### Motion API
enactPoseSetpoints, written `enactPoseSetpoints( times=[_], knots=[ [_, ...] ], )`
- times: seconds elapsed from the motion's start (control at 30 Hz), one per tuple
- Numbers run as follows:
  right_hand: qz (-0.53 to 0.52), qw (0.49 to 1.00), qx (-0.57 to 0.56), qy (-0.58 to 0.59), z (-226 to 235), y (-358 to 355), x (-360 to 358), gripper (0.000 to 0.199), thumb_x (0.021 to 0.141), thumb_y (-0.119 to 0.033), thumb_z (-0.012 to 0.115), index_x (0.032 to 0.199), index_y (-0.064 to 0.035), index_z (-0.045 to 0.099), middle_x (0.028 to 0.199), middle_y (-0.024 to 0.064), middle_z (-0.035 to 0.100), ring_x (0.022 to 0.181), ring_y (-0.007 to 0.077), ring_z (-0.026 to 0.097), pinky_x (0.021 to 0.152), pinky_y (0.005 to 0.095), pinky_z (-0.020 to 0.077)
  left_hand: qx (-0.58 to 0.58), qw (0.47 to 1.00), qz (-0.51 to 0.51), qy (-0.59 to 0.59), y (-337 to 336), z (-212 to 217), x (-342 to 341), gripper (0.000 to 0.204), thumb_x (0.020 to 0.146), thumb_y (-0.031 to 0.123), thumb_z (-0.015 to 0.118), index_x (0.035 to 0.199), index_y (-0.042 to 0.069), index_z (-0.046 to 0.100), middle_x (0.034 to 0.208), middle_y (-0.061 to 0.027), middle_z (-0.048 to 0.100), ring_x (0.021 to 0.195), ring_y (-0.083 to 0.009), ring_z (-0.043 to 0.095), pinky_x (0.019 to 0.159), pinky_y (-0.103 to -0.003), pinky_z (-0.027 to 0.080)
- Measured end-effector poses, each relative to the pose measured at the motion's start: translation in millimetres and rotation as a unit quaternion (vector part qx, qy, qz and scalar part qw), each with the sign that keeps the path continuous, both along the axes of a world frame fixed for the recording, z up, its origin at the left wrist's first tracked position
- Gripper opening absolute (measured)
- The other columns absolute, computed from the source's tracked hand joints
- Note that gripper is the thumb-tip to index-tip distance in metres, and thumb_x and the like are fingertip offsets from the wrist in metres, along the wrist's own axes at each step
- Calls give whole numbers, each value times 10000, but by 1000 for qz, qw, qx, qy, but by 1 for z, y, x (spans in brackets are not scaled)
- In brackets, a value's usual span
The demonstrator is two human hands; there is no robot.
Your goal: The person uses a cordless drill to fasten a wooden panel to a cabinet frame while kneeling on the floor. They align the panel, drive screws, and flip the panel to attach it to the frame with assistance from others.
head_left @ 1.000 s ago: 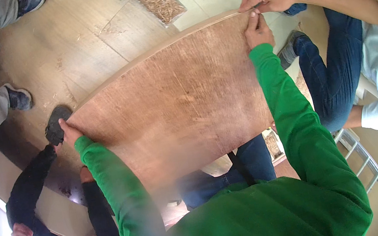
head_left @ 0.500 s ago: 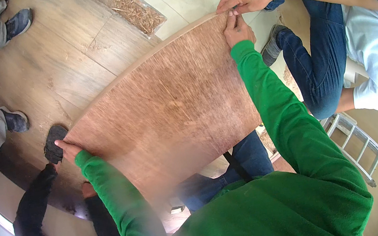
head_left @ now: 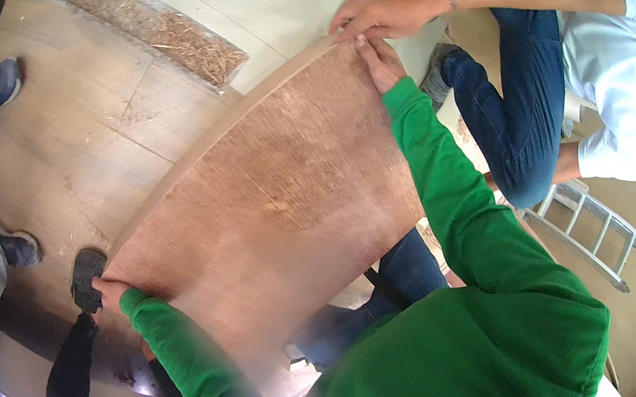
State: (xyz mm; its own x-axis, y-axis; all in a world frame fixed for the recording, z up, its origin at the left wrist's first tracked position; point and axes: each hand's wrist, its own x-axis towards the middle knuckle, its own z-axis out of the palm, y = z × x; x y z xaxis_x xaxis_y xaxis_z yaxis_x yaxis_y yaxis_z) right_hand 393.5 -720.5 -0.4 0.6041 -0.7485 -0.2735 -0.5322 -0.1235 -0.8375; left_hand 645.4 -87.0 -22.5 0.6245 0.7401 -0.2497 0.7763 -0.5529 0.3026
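A wide reddish-brown wooden panel lies in front of me, tilted, with a pale curved edge along its far side. My left hand is closed on its left corner, the thumb on the top face and the other fingers mostly hidden. At the far right corner my right hand grips the panel with the thumb on top. A co-worker's hand rests on that same corner, right beside my right hand.
The co-worker in jeans crouches on the right, near a metal ladder. Another person's dark sleeve and shoe are at lower left; a third stands far left. Wood shavings fill a floor gap beyond the panel.
The whole scene, panel included, has shifted left in the picture. Both my hands keep their hold on the panel. The hands of the person at lower left are less visible now.
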Motion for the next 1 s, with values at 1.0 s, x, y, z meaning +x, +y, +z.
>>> enactPoseSetpoints(
  times=[1.0],
  knots=[
    [84,974,-159,140,-3,5,-18,463,1100,-433,398,1432,-136,524,976,284,723,919,509,685,830,580,510,-88,994,34,-48,-6,7,3,668,892,485,620,1131,-129,729,1131,-301,723,1000,-373,690,912,-462,531]
  ],
)
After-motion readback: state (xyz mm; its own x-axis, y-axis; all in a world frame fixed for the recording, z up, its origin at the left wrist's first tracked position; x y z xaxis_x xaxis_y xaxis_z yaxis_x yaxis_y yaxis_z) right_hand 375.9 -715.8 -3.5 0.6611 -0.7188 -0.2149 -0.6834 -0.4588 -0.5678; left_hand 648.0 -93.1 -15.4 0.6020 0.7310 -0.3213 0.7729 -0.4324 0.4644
